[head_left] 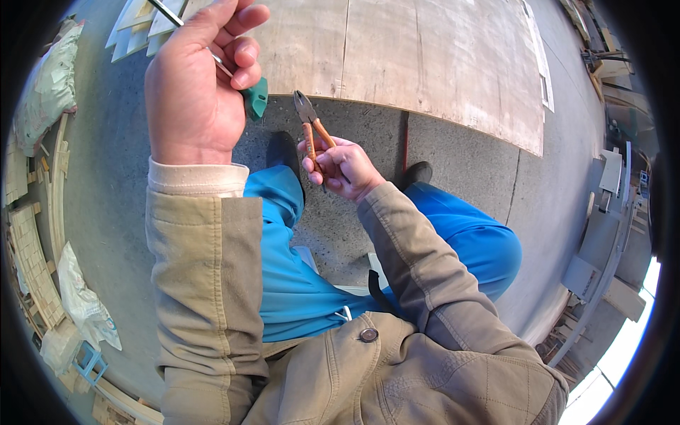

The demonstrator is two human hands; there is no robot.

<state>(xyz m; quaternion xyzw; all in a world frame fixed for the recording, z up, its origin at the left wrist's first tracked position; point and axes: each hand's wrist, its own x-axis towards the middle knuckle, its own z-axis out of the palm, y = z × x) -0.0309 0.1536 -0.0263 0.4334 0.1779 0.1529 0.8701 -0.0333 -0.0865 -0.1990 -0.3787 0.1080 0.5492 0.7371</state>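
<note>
My left hand [198, 99] is raised at the upper left, palm toward me, its fingers curled round a thin metal rod [222, 65]. A green end piece [256, 99], like a handle, shows beyond the fingers on the same line; the rod's other end runs out past the thumb. Lower and to the right, my right hand [343, 166] grips a pair of pliers [306, 112] by its orange handles. The pliers' dark metal jaws point up and away from me, just short of the board's near edge. Their jaws look closed or nearly so.
A large pale plywood board [425, 60] spreads ahead of my knees, above the concrete floor [340, 234]. Pale slats [131, 35] lie at its far left. Sacks and wood line the left side, with a white plastic bag [81, 290]. Metal and timber pieces [588, 273] stand along the right.
</note>
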